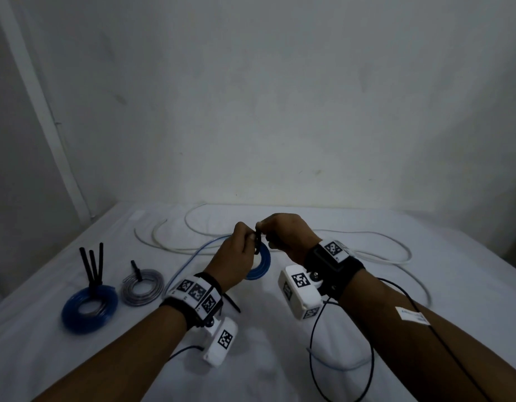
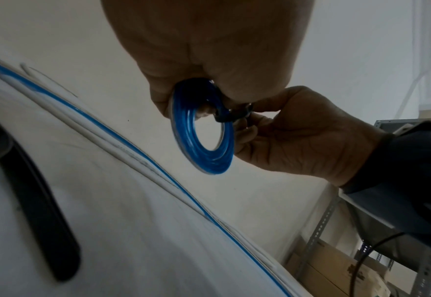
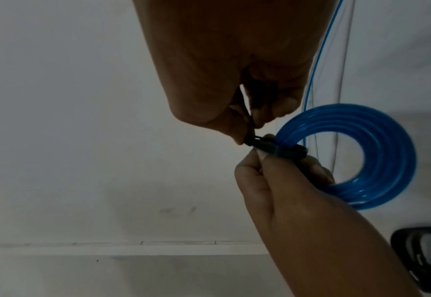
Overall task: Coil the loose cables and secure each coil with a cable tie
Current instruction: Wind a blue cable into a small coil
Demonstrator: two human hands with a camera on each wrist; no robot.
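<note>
A small blue cable coil [image 1: 262, 266] is held up above the white table between both hands. My left hand [image 1: 245, 242] grips the coil [image 2: 201, 138] at its top edge, where a black cable tie [image 1: 257, 242] wraps round the turns. My right hand [image 1: 267, 232] pinches the free end of the tie [image 3: 273, 148] just beside the left fingertips. In the right wrist view the tie's band crosses the coil [image 3: 382, 156], and the left hand [image 3: 280, 180] clamps it from below. The tie's tail is hidden inside the right hand [image 2: 285, 128].
At the left lie a tied blue coil [image 1: 90, 307] with black tie tails standing up and a tied clear coil [image 1: 142, 287]. A loose white cable [image 1: 367, 255] and a thin blue cable [image 1: 187, 264] sprawl across the back. A spare black tie [image 1: 232, 303] lies under my left wrist.
</note>
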